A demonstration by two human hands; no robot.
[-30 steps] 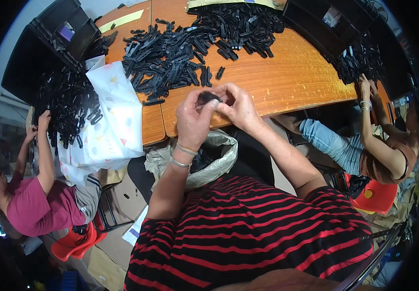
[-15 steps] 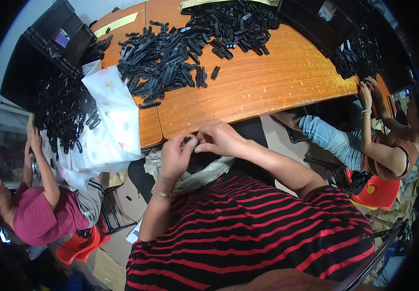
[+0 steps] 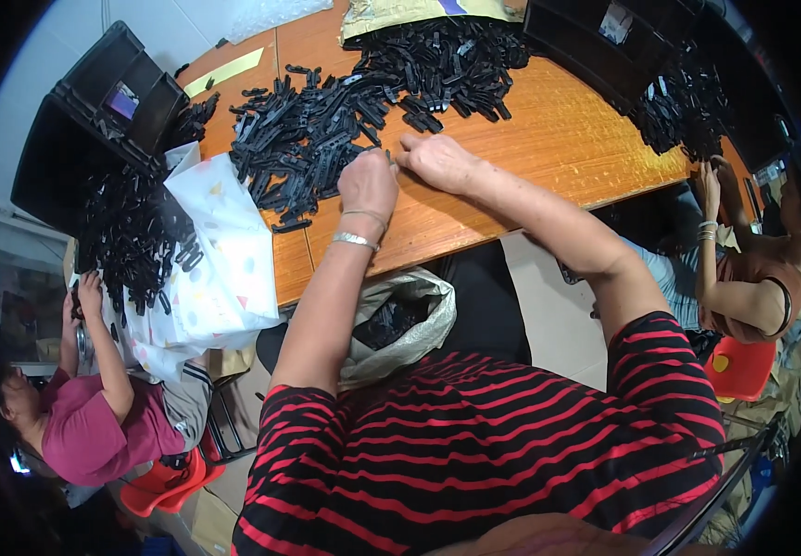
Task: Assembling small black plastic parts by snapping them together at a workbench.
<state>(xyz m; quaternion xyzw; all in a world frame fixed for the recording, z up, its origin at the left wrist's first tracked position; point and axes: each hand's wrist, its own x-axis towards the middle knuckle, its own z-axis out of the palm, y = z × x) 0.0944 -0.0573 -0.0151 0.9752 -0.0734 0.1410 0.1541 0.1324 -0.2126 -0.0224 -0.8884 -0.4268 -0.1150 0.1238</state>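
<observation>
"In the grip, is anything pinched?"

"Can't tell: the left hand [image 3: 369, 188] is curled, its fingertips hidden; the right hand [image 3: 439, 165] is just beside it, fingers bent."

"And the black pieces [image 3: 298, 139]?"

"Heaped just beyond and left of the left hand, on the wooden table [image 3: 567, 139]; the open sack [image 3: 386, 363] is below its near edge."

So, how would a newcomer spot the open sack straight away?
Find the wooden table, then its near edge facing the striped shirt. The sack sits between them, just right of the left forearm. Unlike the white patterned sheet further left, it is dull beige, its gaping mouth showing dark contents.
</observation>
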